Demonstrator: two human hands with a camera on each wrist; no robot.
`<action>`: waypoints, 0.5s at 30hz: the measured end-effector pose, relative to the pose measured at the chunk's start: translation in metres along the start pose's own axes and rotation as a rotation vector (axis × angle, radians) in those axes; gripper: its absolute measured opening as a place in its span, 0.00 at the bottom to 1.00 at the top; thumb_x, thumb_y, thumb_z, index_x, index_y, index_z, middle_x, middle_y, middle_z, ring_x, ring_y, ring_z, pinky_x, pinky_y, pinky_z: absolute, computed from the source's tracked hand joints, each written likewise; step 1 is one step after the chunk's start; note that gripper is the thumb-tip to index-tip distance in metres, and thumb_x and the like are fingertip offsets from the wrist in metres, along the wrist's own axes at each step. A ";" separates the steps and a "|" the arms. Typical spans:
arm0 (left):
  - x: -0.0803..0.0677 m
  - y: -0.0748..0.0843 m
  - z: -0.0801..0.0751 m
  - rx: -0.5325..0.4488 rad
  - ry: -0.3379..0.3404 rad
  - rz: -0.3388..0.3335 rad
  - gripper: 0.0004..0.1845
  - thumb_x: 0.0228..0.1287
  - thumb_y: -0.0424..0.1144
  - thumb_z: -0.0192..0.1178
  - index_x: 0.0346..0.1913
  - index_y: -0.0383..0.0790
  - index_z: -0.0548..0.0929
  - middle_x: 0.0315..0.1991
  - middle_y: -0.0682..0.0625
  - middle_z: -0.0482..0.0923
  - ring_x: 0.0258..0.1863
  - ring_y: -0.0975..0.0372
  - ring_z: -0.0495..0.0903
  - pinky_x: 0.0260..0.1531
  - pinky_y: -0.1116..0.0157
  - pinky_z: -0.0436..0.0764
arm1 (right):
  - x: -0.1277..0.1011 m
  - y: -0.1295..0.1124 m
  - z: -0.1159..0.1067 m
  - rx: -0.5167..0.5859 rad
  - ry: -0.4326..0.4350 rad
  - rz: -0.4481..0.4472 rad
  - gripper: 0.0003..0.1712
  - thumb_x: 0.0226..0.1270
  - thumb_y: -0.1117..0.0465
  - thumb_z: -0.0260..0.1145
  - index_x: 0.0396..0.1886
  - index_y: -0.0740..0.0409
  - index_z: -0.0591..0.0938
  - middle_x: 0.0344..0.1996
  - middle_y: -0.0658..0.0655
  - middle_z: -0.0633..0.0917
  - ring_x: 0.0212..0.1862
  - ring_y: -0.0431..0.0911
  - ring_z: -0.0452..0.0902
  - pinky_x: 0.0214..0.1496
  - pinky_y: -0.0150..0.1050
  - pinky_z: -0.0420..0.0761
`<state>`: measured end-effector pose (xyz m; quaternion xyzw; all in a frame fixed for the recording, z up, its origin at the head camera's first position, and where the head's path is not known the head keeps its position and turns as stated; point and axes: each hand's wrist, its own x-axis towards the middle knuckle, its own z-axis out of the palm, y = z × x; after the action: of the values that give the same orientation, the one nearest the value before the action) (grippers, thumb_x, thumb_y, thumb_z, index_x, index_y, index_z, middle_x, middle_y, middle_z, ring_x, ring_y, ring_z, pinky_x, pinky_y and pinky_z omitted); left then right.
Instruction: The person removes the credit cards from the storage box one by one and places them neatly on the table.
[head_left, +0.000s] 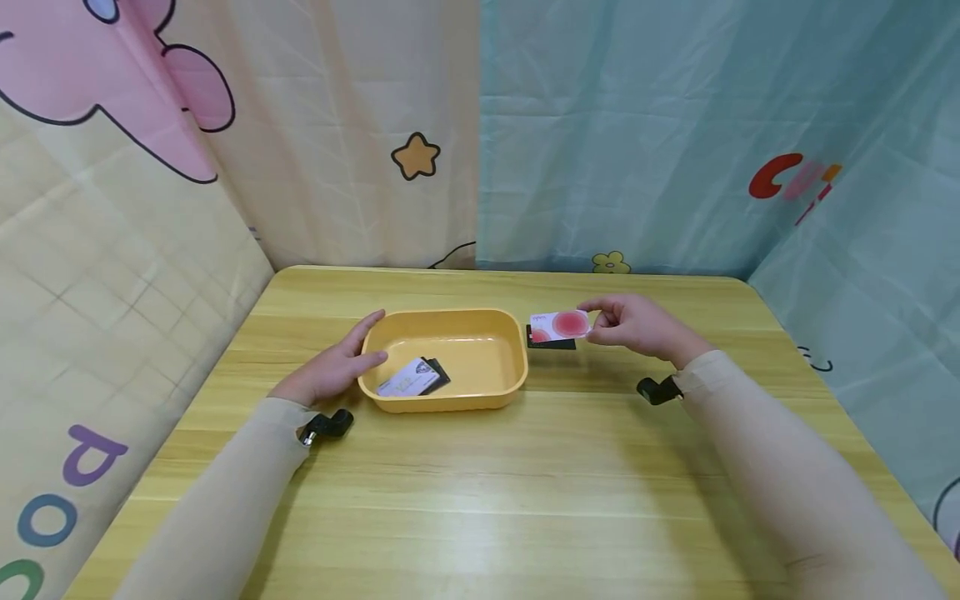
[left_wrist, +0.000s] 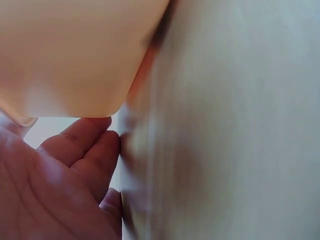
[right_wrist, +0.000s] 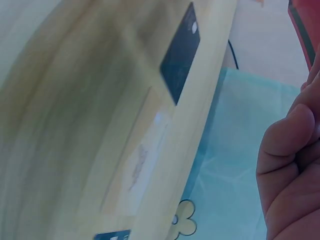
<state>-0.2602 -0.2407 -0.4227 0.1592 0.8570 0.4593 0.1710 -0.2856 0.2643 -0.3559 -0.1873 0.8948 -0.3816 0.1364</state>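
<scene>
Pinched between thumb and fingertips, a card sits in the right hand, held flat just above the table a little to the right of the tray. It is white with a large round red-pink blot across its middle, a smaller red patch at one corner and a short word in small print that is too small to read. Right under it, also just right of the tray, a dark card lies flat on the wood; the right wrist view shows that dark card from the side.

Left of the tray, the left hand rests with relaxed, nearly straight fingers against the tray's left rim, thumb up on the edge, gripping nothing. In the left wrist view the fingers lie against the tray's rounded yellow corner.

The tray is a shallow yellow rectangle with rounded corners. Inside it, toward its near left corner, lie two cards partly overlapping: a pale one with faint print and a black one showing from under it.
</scene>
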 end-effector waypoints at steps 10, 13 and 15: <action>-0.003 -0.001 -0.006 0.019 -0.009 -0.006 0.43 0.84 0.49 0.51 0.87 0.55 0.35 0.87 0.37 0.38 0.85 0.38 0.42 0.81 0.34 0.44 | -0.006 0.022 0.013 -0.028 -0.031 0.046 0.29 0.67 0.61 0.73 0.68 0.60 0.81 0.25 0.51 0.80 0.27 0.42 0.67 0.27 0.34 0.67; -0.003 -0.001 -0.007 0.023 -0.010 -0.010 0.44 0.84 0.50 0.51 0.87 0.56 0.35 0.87 0.38 0.37 0.85 0.38 0.41 0.80 0.34 0.44 | -0.005 0.025 0.019 -0.047 -0.062 0.059 0.32 0.67 0.61 0.73 0.69 0.62 0.79 0.25 0.50 0.80 0.27 0.43 0.68 0.28 0.34 0.68; -0.003 -0.001 -0.007 0.022 -0.012 -0.017 0.44 0.84 0.50 0.51 0.87 0.56 0.35 0.87 0.38 0.36 0.85 0.38 0.41 0.80 0.33 0.44 | -0.004 0.027 0.022 -0.067 -0.081 0.062 0.34 0.67 0.60 0.74 0.70 0.64 0.77 0.26 0.50 0.82 0.29 0.43 0.71 0.29 0.34 0.70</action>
<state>-0.2608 -0.2478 -0.4188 0.1565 0.8623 0.4475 0.1783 -0.2792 0.2692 -0.3899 -0.1794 0.9062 -0.3390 0.1780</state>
